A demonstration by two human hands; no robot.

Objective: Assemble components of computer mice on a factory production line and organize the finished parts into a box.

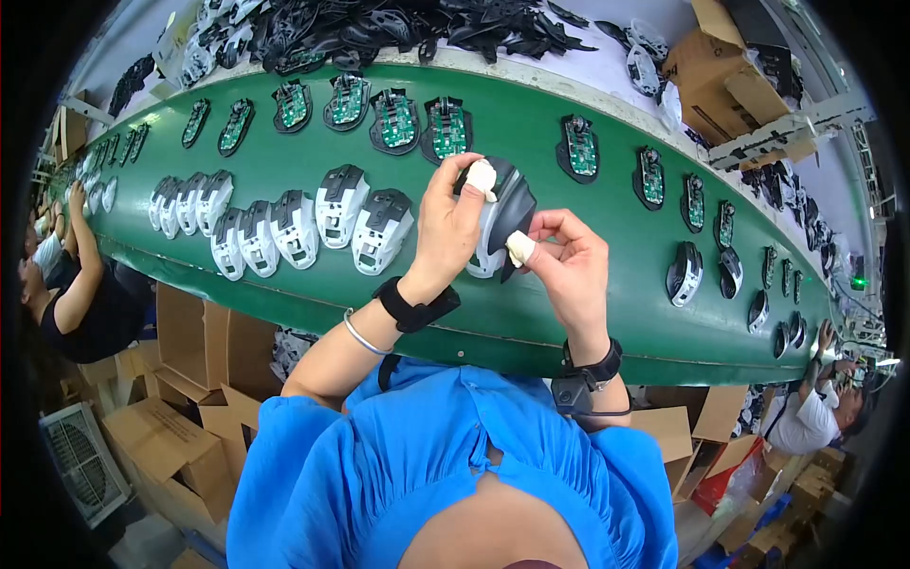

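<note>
Above the green belt I hold a computer mouse shell [513,206] between both hands, a dark grey curved part over a white one. My left hand [447,228] grips its left side, thumb on top. My right hand [574,266] pinches its lower right edge between thumb and fingers. Both thumbs wear white finger cots. Left of my hands lie several white and black mouse shells [381,230]. Beyond them runs a row of dark mouse bases with green circuit boards [393,120]. The underside of the held shell is hidden.
The green conveyor belt [431,294] stretches from left to right. On the far ledge are heaped black plastic parts [379,28] and an open cardboard box [725,81]. More boxes [175,441] stand below the near edge. One person [81,294] works at far left, another [806,417] at far right.
</note>
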